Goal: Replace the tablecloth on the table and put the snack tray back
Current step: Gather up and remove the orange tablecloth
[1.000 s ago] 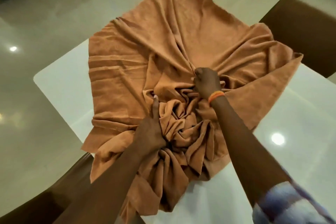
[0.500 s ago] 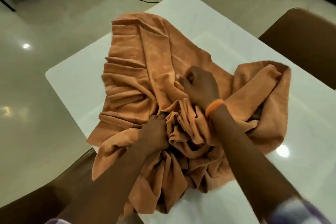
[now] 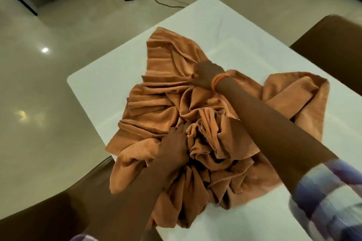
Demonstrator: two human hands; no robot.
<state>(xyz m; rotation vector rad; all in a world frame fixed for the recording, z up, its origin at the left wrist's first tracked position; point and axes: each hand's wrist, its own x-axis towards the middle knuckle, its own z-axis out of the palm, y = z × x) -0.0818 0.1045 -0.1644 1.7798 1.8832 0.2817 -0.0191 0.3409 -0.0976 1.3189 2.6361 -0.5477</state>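
An orange tablecloth (image 3: 166, 84) lies bunched in a crumpled heap on the white table (image 3: 101, 88), its near edge hanging over the side. The left hand (image 3: 176, 146) grips a gathered wad of folds near the middle. The right hand (image 3: 207, 76), farther out, pinches a pleat of the cloth.

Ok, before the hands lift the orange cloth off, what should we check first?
1. Left hand holding the tablecloth: ok, fingers dug into the bunched folds.
2. Right hand holding it: ok, pinching a fold.
3. Cloth fully gathered: not ok, its far and right parts lie loose.
4. Nothing standing on the cloth: ok.
5. Table clean: cannot tell.
6. Snack tray nearby: cannot tell, none in view.
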